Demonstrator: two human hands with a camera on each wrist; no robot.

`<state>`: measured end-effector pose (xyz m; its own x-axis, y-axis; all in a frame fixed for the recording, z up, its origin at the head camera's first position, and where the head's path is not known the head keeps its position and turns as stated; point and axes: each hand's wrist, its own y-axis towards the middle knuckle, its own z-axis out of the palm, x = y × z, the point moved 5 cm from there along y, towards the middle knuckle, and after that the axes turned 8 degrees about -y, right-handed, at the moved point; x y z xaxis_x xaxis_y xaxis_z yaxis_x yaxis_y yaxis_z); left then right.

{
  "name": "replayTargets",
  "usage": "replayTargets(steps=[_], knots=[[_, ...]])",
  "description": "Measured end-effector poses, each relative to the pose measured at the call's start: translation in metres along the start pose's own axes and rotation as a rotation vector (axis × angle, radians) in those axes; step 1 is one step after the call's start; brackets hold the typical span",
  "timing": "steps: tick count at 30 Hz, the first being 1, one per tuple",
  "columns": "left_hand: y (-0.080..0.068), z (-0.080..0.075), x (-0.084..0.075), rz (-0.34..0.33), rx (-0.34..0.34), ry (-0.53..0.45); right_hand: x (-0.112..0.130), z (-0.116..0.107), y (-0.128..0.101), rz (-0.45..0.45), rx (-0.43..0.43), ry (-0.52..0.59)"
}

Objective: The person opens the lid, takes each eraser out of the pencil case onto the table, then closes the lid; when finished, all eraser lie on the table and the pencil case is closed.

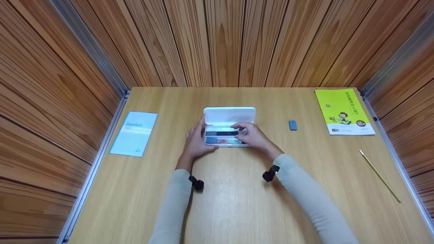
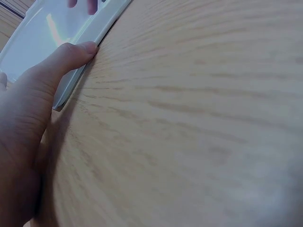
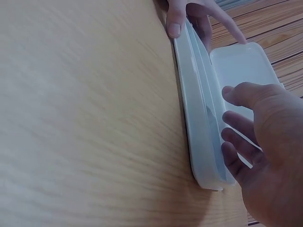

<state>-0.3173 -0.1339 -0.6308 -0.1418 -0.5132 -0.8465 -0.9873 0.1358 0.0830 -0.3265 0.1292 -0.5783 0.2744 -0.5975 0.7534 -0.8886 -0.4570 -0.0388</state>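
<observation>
A white plastic pencil case [image 1: 229, 116] lies open at the middle of the wooden table, its lid folded back away from me. A dark pen [image 1: 222, 133] and a blue block [image 1: 211, 140] lie in its tray. My left hand [image 1: 199, 133] grips the case's left end, with the thumb [image 2: 71, 54] pressed on the front edge of the case [image 2: 42, 35]. My right hand [image 1: 242, 130] hovers over the tray's right half. In the right wrist view its fingers [image 3: 236, 130] are spread loosely above the case [image 3: 199, 142] and hold nothing that I can see.
A light blue booklet [image 1: 134, 134] lies at the left. At the back right lies a yellow-green book [image 1: 344, 112], with a small blue eraser [image 1: 293, 125] between it and the case. A yellow pencil [image 1: 379, 176] lies near the right edge. Wooden walls enclose the table.
</observation>
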Motion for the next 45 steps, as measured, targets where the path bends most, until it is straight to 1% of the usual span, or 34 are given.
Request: replayTargets(steps=[4,8,14,24,27,34,39,45], knots=[[0.0,0.0,-0.001,0.016,-0.004,0.004,0.0,0.003,0.004,0.015,0.005,-0.01],[0.0,0.0,-0.002,0.019,-0.005,0.005,-0.001,0.007,0.006,0.029,0.022,-0.002],[0.001,0.0,-0.002,0.021,-0.003,0.003,-0.002,0.012,0.01,0.026,0.053,0.012],[0.0,-0.001,-0.003,0.019,0.001,0.002,-0.001,0.015,0.014,0.025,0.067,-0.021],[0.0,-0.001,-0.003,0.016,0.004,-0.004,0.0,0.015,0.013,0.033,0.061,-0.021],[0.0,0.0,-0.003,0.02,-0.001,0.022,0.0,0.015,0.01,0.024,0.025,-0.048],[0.0,0.0,-0.002,0.012,0.004,0.02,-0.001,0.015,0.011,0.019,-0.001,-0.021],[0.0,0.001,-0.001,0.018,0.002,0.017,-0.002,0.014,0.013,-0.005,-0.064,0.019]])
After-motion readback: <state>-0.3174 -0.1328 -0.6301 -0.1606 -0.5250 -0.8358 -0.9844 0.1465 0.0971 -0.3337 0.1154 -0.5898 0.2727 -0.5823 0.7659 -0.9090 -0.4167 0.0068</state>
